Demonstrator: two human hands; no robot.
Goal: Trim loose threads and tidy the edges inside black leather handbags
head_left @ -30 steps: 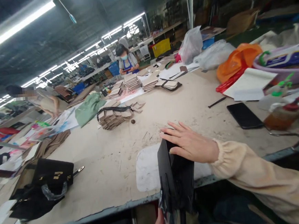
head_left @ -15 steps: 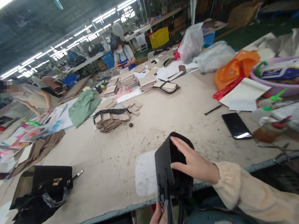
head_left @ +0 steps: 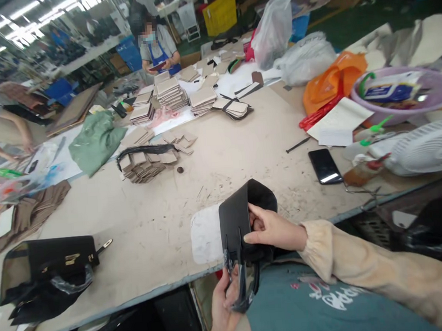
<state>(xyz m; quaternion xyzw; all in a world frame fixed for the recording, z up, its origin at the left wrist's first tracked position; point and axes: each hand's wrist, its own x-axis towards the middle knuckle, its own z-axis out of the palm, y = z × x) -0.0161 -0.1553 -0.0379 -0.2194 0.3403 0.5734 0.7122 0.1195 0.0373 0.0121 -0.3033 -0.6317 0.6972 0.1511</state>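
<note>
A black handbag point(head_left: 235, 214) stands tilted at the table's front edge, its opening turned toward my right side. My right hand point(head_left: 274, 228) grips its rim, thumb on the outer panel and the other fingers reaching inside. Below the edge, my left hand point(head_left: 224, 295) is closed around the base of the bag's plastic-wrapped handle point(head_left: 243, 291); some of its fingers are hidden. Under the bag lies a white rounded sheet point(head_left: 205, 235). Another black handbag point(head_left: 62, 262) with gold hardware lies on its side at the left, apart from both hands.
Bundled beige pieces point(head_left: 146, 163) and stacked panels point(head_left: 170, 94) sit farther back. On the right are a phone point(head_left: 325, 166), a glue bottle point(head_left: 363, 172), a white fan point(head_left: 429, 146) and a purple basin point(head_left: 400, 113). A co-worker point(head_left: 158, 50) sits across the table.
The view has swung down and to the right. My right hand has slid lower along the bag's rim, its fingers curling further inside. My left hand stays at the handle.
</note>
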